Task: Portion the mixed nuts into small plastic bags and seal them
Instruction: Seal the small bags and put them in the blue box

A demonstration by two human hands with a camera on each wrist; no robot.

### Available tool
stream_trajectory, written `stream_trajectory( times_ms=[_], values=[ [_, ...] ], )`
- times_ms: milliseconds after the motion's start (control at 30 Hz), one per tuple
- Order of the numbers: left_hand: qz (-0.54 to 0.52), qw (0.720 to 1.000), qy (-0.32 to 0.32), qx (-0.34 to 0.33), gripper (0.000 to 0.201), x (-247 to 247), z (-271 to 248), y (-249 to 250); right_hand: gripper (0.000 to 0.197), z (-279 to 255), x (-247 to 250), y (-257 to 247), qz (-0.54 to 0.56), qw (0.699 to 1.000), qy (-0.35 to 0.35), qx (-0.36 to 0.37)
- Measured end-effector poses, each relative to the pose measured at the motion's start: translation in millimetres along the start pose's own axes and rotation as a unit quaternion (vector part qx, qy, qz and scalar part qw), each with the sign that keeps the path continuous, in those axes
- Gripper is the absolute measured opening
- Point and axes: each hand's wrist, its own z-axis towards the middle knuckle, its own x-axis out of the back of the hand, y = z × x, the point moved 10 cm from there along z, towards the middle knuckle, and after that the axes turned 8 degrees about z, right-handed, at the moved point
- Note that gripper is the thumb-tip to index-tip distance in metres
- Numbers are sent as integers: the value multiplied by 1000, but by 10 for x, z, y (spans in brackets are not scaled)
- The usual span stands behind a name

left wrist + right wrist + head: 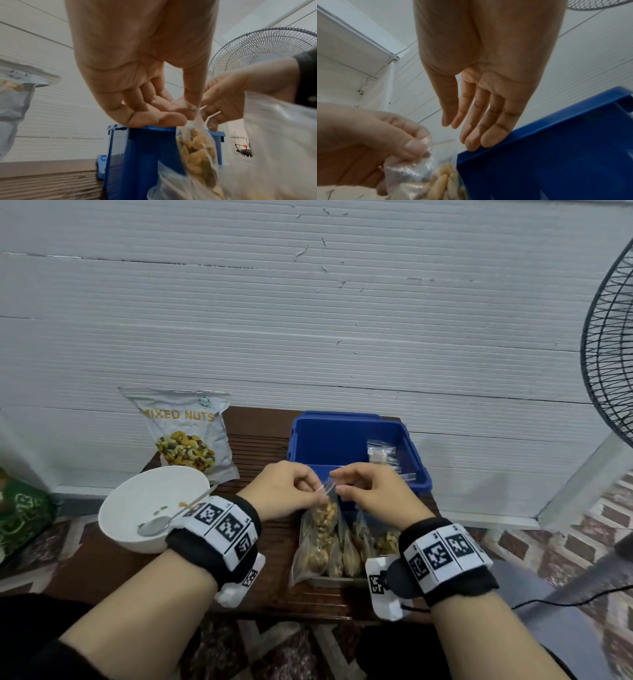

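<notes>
A small clear plastic bag (323, 517) half full of mixed nuts hangs over a metal tray (329, 581). My left hand (317, 491) pinches the bag's top edge between thumb and fingers; the left wrist view shows that pinch (187, 112) above the nuts in the bag (197, 148). My right hand (337, 484) hovers just right of the bag's mouth. In the right wrist view its fingers (471, 129) are straight and hold nothing, while the left hand (412, 147) grips the crumpled bag top (412, 171).
Several filled bags (346, 549) stand in the tray. A blue bin (342, 436) behind holds empty bags (380, 455). A white bowl (147, 494) with a spoon (154, 525) sits left, the mixed nuts pouch (186, 433) behind it. A fan (609, 354) stands right.
</notes>
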Motion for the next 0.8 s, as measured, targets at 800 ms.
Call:
stream_trajectory(
  times_ms=[800],
  values=[
    [-159,976,147,-25,22,169,102,105,34,-45,459,-100,90,985,125,77]
  ],
)
